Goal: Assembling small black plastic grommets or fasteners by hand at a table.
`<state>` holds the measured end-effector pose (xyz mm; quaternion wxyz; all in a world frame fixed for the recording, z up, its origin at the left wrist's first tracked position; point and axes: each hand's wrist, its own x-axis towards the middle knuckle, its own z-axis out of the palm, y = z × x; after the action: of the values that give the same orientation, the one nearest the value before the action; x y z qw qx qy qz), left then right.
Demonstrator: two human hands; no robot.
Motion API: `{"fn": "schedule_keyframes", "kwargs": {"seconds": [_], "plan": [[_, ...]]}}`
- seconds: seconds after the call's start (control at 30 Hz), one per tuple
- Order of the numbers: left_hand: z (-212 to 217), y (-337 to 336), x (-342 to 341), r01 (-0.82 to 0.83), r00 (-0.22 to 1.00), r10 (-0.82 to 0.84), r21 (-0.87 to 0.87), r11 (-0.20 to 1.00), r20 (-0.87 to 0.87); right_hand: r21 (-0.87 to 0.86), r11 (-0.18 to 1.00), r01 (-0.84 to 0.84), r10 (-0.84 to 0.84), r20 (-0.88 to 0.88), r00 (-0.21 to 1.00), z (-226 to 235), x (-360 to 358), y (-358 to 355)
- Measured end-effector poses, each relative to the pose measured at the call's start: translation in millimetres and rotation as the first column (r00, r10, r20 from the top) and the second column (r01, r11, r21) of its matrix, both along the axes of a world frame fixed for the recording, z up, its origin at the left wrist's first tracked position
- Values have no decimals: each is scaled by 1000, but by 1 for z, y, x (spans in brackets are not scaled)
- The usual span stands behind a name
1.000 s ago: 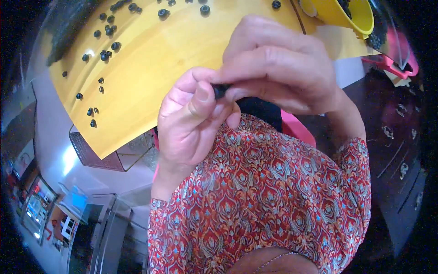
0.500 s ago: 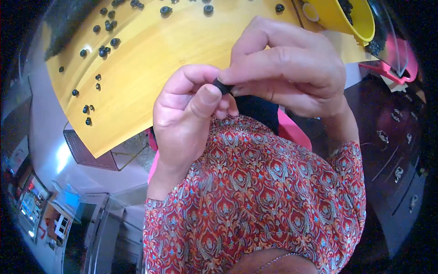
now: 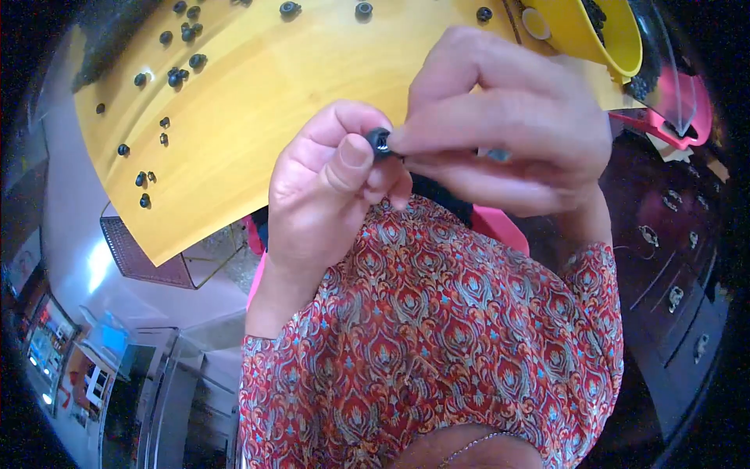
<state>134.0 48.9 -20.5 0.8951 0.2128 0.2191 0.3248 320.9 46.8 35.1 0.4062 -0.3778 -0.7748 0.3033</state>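
Observation:
Between the thumb and fingers of my left hand (image 3: 324, 184) is a small black round part (image 3: 379, 141), with a hollow end and a shiny metallic bit inside. My right hand (image 3: 508, 125) is smeared by motion, its thumb and forefinger closed in a pinch right beside that hollow end. Whatever those fingertips hold, if anything, is hidden. Similar black round parts (image 3: 178, 76) lie scattered over the left of the yellow tabletop (image 3: 258, 133), some in touching clusters. Another black part (image 3: 363, 11) sits near the top edge, with its pale ring-shaped end up.
At the upper right stands a yellow tub (image 3: 625, 39) with dark pieces inside, beside a pale round disc (image 3: 536, 23). Beyond it is a pink plastic thing (image 3: 691, 109), perhaps a chair. A dark drawer cabinet (image 3: 664, 234) stands on the right, and a brown mesh rack (image 3: 148, 254) below the table's left corner.
My right hand has shifted right, away from the black part, whose hollow end now shows. My left hand keeps its pinch and has moved slightly. The whole view has shifted a little.

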Motion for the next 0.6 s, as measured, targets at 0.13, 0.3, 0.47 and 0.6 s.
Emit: {"fn": "schedule_keyframes", "kwargs": {"seconds": [0.13, 0.3, 0.47, 0.6], "plan": [[0, 1, 2, -16, 998, 19, -37, 999, 65, -50, 999, 7, -15, -164, 986, -6, 8, 1], [-4, 0, 3, -92, 991, 89, 21, 996, 104, -86, 996, -23, 1, -251, 968, -15, 6, 2], [-7, 0, 0, -76, 989, 76, -4, 997, 128, -47, 999, 21, -31, -226, 974, -18, 8, -2], [-2, -1, 6, -181, 971, 187, -49, 982, 150, -22, 997, 73, -76, -163, 984, -16, 0, -7]]}}
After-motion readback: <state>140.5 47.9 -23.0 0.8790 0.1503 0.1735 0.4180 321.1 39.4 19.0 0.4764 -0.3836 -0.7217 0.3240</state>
